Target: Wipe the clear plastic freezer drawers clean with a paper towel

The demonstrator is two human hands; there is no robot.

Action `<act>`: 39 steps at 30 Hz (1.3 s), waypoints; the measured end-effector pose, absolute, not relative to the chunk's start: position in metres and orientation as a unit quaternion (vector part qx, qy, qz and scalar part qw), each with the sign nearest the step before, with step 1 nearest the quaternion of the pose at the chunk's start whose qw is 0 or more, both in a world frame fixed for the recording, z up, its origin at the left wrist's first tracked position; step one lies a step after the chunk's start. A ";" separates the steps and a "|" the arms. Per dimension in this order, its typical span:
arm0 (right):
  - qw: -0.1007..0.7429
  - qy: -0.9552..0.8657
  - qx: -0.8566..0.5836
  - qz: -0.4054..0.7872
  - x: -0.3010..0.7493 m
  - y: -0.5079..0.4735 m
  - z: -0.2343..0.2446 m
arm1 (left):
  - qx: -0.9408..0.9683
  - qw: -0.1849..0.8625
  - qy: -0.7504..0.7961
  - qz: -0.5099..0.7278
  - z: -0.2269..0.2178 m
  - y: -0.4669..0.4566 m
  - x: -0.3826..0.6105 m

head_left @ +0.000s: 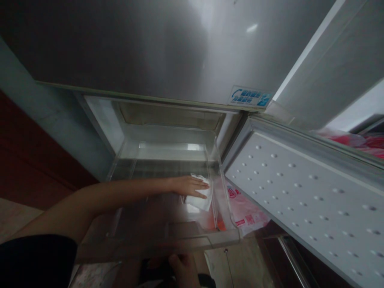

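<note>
My left hand [192,187] reaches in from the left and holds a white cloth [201,203] flat against the inside of a clear plastic drawer [207,241]. Its fingers lie stretched over the cloth, which looks like a folded wipe or tissue. The drawer is pulled out of the lower compartment [171,136] of a fridge. Low in the view, just below the drawer's front edge, is my right hand [185,270]. Its fingers look curled and the thumb shows; dim light hides what they hold, if anything.
A grey fridge door [150,48] with a blue-lettered sticker [249,97] spans the top. The lower door [300,192], white with raised dots inside, stands swung out to the right. A pink-and-white plastic bag [246,212] lies between it and the drawer. A dark red panel [33,160] stands left.
</note>
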State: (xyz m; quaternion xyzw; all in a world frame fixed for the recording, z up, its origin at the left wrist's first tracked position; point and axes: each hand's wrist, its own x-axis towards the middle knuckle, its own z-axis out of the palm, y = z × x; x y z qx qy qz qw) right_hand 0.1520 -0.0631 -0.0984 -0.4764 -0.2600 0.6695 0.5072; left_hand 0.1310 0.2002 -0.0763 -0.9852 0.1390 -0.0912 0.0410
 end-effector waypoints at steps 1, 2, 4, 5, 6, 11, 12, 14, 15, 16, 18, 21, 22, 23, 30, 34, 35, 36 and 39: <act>0.508 -0.262 -0.475 0.669 0.152 -0.064 -0.100 | -0.988 0.050 0.113 -0.094 -0.073 0.209 0.133; 0.507 -0.266 -0.475 0.668 0.153 -0.064 -0.102 | -0.991 0.059 0.082 -0.092 -0.070 0.219 0.135; 0.509 -0.276 -0.472 0.665 0.153 -0.065 -0.105 | -0.994 0.073 0.002 -0.084 -0.064 0.239 0.142; 0.513 -0.278 -0.471 0.661 0.153 -0.065 -0.107 | -0.993 0.078 -0.035 -0.082 -0.062 0.249 0.146; 0.518 -0.277 -0.471 0.658 0.153 -0.065 -0.109 | -0.991 0.081 -0.068 -0.085 -0.059 0.259 0.150; 0.527 -0.249 -0.498 0.642 0.146 -0.065 -0.121 | -0.984 0.082 -0.120 -0.104 -0.053 0.295 0.163; 0.529 -0.247 -0.499 0.641 0.145 -0.064 -0.121 | -0.983 0.080 -0.124 -0.107 -0.052 0.300 0.163; 0.532 -0.251 -0.491 0.643 0.145 -0.063 -0.118 | -0.983 0.075 -0.130 -0.110 -0.052 0.305 0.163; 0.532 -0.256 -0.484 0.646 0.146 -0.063 -0.115 | -0.983 0.073 -0.131 -0.110 -0.052 0.306 0.163; 0.530 -0.261 -0.478 0.650 0.147 -0.063 -0.111 | -0.983 0.071 -0.132 -0.109 -0.053 0.305 0.163; 0.529 -0.267 -0.467 0.657 0.150 -0.062 -0.104 | -0.984 0.069 -0.131 -0.102 -0.053 0.297 0.163; 0.533 -0.258 -0.457 0.663 0.153 -0.062 -0.095 | -0.989 0.065 -0.113 -0.077 -0.057 0.271 0.160; 0.533 -0.254 -0.455 0.666 0.154 -0.062 -0.092 | -0.991 0.064 -0.100 -0.069 -0.059 0.258 0.158; 0.533 -0.253 -0.452 0.669 0.154 -0.062 -0.089 | -0.993 0.064 -0.081 -0.060 -0.062 0.244 0.156; 0.512 -0.244 -0.496 0.658 0.154 -0.062 -0.077 | -0.987 0.096 0.074 -0.109 -0.083 0.144 0.142; 0.507 -0.240 -0.497 0.662 0.153 -0.063 -0.088 | -0.975 0.093 0.149 -0.134 -0.084 0.132 0.140; 0.509 -0.240 -0.491 0.665 0.154 -0.064 -0.090 | -0.974 0.091 0.167 -0.126 -0.083 0.135 0.140; 0.510 -0.240 -0.488 0.667 0.154 -0.064 -0.092 | -0.973 0.090 0.177 -0.118 -0.081 0.139 0.139; 0.508 -0.238 -0.488 0.669 0.156 -0.065 -0.090 | -0.978 0.077 0.173 -0.088 -0.075 0.161 0.138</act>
